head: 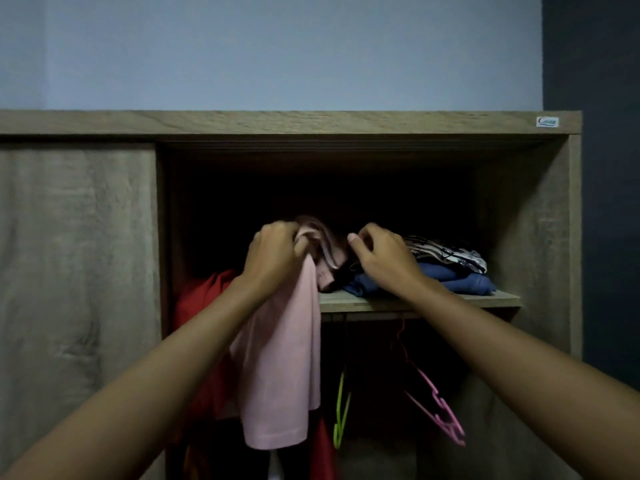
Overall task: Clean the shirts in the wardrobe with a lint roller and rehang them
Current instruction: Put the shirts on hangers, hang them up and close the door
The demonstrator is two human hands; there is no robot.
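Note:
A pale pink shirt (280, 368) hangs down from the upper part of the open wardrobe, its top bunched at the left end of the shelf (381, 301). My left hand (273, 254) is closed around the bunched top of this shirt. My right hand (381, 258) sits just to the right, fingers curled and pinching at the shirt's folded fabric near a dark item on the shelf; what it pinches is hard to make out. A red shirt (201, 296) hangs behind my left forearm. No lint roller is in view.
Folded blue clothes (460, 282) with a black-and-white patterned garment (450, 254) on top lie on the shelf's right side. An empty green hanger (341, 410) and a pink hanger (440, 407) hang below. The wardrobe's sliding door (76, 271) covers the left half.

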